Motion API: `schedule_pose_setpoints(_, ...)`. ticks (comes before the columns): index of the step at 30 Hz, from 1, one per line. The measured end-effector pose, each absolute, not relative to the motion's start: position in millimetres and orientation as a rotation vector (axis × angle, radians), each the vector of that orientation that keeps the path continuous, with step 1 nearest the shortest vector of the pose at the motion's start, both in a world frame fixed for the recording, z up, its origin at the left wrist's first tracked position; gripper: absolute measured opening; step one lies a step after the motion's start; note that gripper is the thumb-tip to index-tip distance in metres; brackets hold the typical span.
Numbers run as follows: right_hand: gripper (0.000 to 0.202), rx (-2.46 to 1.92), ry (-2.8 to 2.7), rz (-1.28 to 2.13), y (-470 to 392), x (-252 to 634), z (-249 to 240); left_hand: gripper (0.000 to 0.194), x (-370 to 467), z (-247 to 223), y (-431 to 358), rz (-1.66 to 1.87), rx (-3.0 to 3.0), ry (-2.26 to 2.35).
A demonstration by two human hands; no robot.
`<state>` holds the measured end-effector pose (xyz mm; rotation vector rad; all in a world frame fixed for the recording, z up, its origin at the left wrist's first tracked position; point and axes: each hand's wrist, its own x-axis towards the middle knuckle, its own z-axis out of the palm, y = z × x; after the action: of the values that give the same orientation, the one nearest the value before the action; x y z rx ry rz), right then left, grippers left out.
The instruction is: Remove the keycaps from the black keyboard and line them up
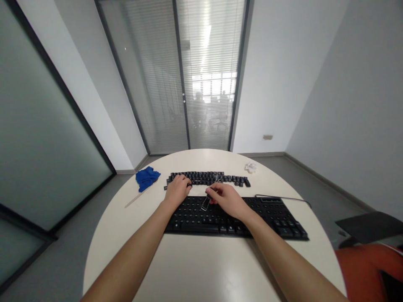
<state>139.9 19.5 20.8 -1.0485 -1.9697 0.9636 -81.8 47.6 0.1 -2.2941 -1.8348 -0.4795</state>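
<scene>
A black keyboard [192,216] lies on the round table, many of its upper keys bare of caps and its lower row and number pad capped. Behind it, loose black keycaps [204,178] stand in rows. My left hand [178,188] rests at the keyboard's back left edge, fingers curled, with a dark keycap [189,185] at its fingertips. Over the middle of the keyboard, my right hand [227,197] pinches a wire keycap puller [205,204], whose loops point down toward the bare keys. My right palm hides some keys.
A blue cloth [146,178] lies at the table's left, with a thin wooden stick [134,199] beside it. Crumpled white tissue [251,167] sits at the back right. The keyboard's cable [292,199] runs toward the right edge. An orange chair [362,268] stands at the right.
</scene>
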Motion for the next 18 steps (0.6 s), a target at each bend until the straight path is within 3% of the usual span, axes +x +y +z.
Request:
schedule_pose_setpoints(14, 0.034, -0.926, -2.216, 0.991, 9, 146, 34, 0.023, -70, 9, 11, -0.656, -2.492, -1.825)
schedule_pose_setpoints(18, 0.034, -0.847, -2.308, 0.99, 4, 144, 40, 0.03, -65, 6, -10, -0.678, -2.798, -1.563)
